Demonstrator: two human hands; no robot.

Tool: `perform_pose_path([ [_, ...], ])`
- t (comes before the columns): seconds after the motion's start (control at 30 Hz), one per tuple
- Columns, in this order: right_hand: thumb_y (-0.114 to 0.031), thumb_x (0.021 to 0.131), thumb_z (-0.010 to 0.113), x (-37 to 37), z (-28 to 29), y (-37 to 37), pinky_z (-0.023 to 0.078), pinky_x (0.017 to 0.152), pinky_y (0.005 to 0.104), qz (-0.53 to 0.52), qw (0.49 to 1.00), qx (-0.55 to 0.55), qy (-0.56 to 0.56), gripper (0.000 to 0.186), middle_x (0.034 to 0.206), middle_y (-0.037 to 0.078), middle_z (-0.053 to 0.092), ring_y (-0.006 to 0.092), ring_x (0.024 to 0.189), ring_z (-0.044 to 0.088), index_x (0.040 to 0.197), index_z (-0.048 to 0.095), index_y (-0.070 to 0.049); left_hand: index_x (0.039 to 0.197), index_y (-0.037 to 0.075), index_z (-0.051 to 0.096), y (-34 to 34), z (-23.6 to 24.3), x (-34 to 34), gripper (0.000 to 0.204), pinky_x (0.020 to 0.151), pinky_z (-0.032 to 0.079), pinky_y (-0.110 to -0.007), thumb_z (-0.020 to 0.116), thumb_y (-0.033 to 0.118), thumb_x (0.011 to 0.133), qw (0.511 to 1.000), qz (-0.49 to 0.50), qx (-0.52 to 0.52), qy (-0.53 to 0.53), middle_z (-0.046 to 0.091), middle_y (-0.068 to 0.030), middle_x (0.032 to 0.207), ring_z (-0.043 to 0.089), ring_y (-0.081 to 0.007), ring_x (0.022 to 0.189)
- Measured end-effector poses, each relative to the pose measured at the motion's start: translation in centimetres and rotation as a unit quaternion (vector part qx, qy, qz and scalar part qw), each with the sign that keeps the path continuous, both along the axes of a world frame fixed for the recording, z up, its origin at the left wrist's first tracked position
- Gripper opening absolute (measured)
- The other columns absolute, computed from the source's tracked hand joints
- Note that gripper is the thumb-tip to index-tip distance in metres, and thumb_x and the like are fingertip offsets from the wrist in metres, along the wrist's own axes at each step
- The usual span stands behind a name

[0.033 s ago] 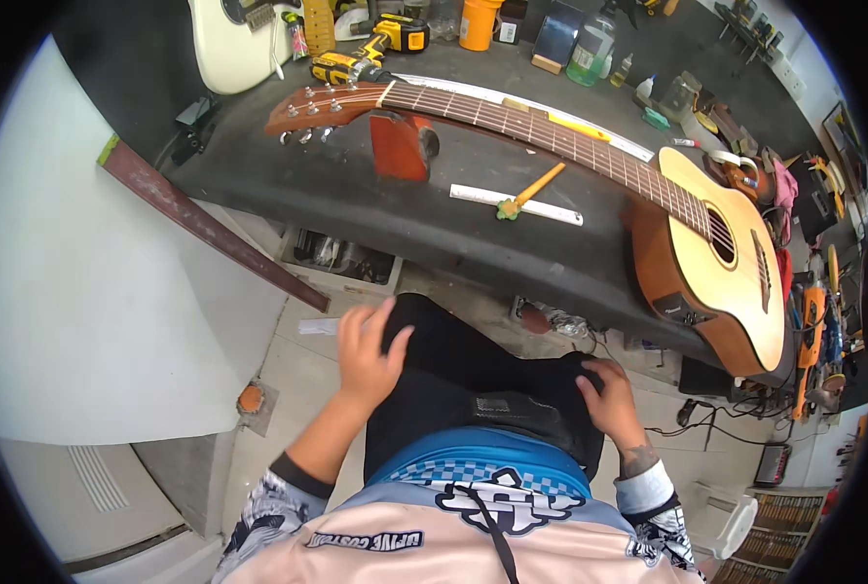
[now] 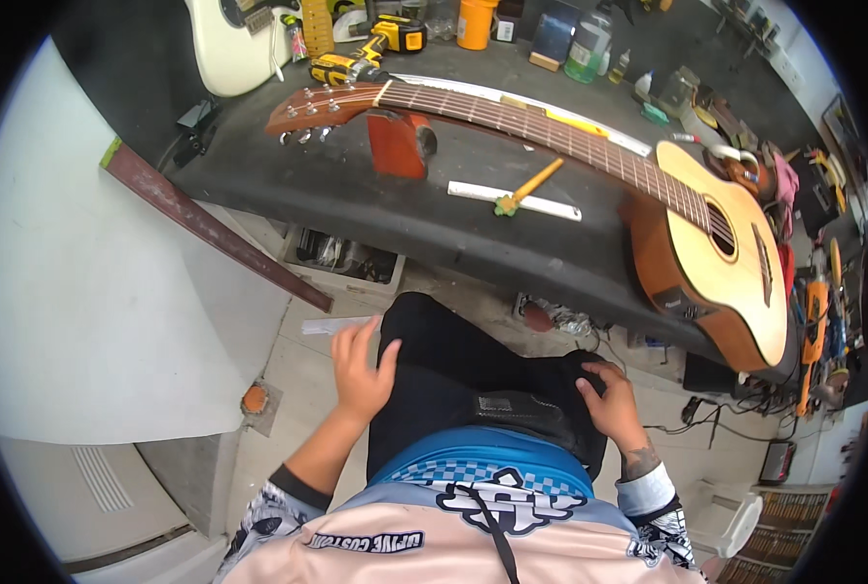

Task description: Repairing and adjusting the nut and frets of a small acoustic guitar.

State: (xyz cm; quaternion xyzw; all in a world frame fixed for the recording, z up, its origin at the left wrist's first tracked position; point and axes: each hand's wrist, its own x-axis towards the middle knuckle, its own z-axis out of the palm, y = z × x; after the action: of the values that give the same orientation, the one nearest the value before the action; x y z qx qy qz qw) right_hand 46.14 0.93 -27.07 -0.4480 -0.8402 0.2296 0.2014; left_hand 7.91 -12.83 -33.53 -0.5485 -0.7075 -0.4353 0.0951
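My left hand point(image 2: 361, 375) is just beside my left thigh, fingers apart, holding nothing. On my right thigh rests my right hand point(image 2: 611, 404), its thumb apart from the fingers and nothing in it. Beyond my knees, an acoustic guitar point(image 2: 740, 277) with a pale top lies along the dark workbench point(image 2: 288, 185), its body at the right. A red-brown neck rest point(image 2: 398, 146) props up the neck near the headstock. In front of the neck, a wooden-handled tool point(image 2: 537, 181) with a greenish head lies across a steel ruler point(image 2: 478, 192). Neither hand touches these.
Behind the guitar neck are a yellow drill point(image 2: 346, 66), an orange container point(image 2: 476, 24) and a bottle of green liquid point(image 2: 585, 56). A white electric guitar body point(image 2: 227, 49) stands at the back left. A dark red bar point(image 2: 215, 224) slants down on the left. Cables point(image 2: 711, 414) lie at lower right.
My left hand has shifted slightly left and down, a little away from the knee. My right hand stays on the thigh. The bench things lie as before.
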Motion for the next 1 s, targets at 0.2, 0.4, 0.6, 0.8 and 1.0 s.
perform_pose_path([
  [0.2,-0.018,0.086,0.081,-7.2,10.6,-3.0,0.055,0.089,0.0392,0.185,0.948,0.011,0.258,0.027,0.104,0.014,0.073,0.0309,0.098,0.071,0.103,0.072,0.001,0.134,-0.001,0.059,-9.4,-11.0,-2.4,0.049,0.082,0.055,-0.040,0.073,0.026,0.095,0.944,0.071,-0.205,-0.247,0.056,-0.0171,0.122,0.064,-0.0312,0.097],
  [0.4,-0.028,0.072,0.093,-10.5,23.4,-9.9,0.055,0.076,0.0358,0.447,0.742,-0.003,0.499,0.042,0.097,0.014,0.070,0.0288,0.089,0.069,0.096,0.070,-0.002,0.141,0.000,0.053,-14.9,-20.0,-4.7,0.053,0.096,0.049,-0.040,0.069,0.019,0.093,0.925,0.108,-0.304,-0.201,0.052,-0.0221,0.138,0.060,-0.0367,0.113],
  [0.6,-0.037,0.073,0.090,-8.9,24.4,-10.7,0.054,0.075,0.0350,0.462,0.719,0.067,0.515,0.045,0.097,0.013,0.070,0.0274,0.088,0.068,0.095,0.071,-0.003,0.123,-0.007,0.063,-17.5,-20.3,-2.9,0.033,0.088,0.052,-0.045,0.058,0.014,0.098,0.938,-0.079,-0.184,-0.282,0.068,-0.0284,0.114,0.065,-0.0376,0.102],
  [0.8,-0.045,0.074,0.086,-11.5,23.1,-9.9,0.053,0.074,0.0341,0.504,0.672,0.060,0.539,0.049,0.096,0.013,0.070,0.0260,0.087,0.068,0.094,0.071,-0.003,0.121,-0.007,0.065,-20.7,-19.2,1.0,0.032,0.087,0.052,-0.045,0.057,0.016,0.100,0.885,-0.021,-0.273,-0.376,0.069,-0.0279,0.111,0.065,-0.0371,0.099],
  [1.0,-0.054,0.075,0.083,-12.5,22.0,-11.4,0.052,0.073,0.0333,0.451,0.622,0.051,0.638,0.055,0.096,0.012,0.070,0.0246,0.086,0.067,0.094,0.072,-0.003,0.118,-0.007,0.066,-21.7,-21.9,2.4,0.032,0.086,0.053,-0.046,0.056,0.018,0.101,0.850,0.014,-0.312,-0.423,0.069,-0.0274,0.108,0.066,-0.0366,0.096],
])
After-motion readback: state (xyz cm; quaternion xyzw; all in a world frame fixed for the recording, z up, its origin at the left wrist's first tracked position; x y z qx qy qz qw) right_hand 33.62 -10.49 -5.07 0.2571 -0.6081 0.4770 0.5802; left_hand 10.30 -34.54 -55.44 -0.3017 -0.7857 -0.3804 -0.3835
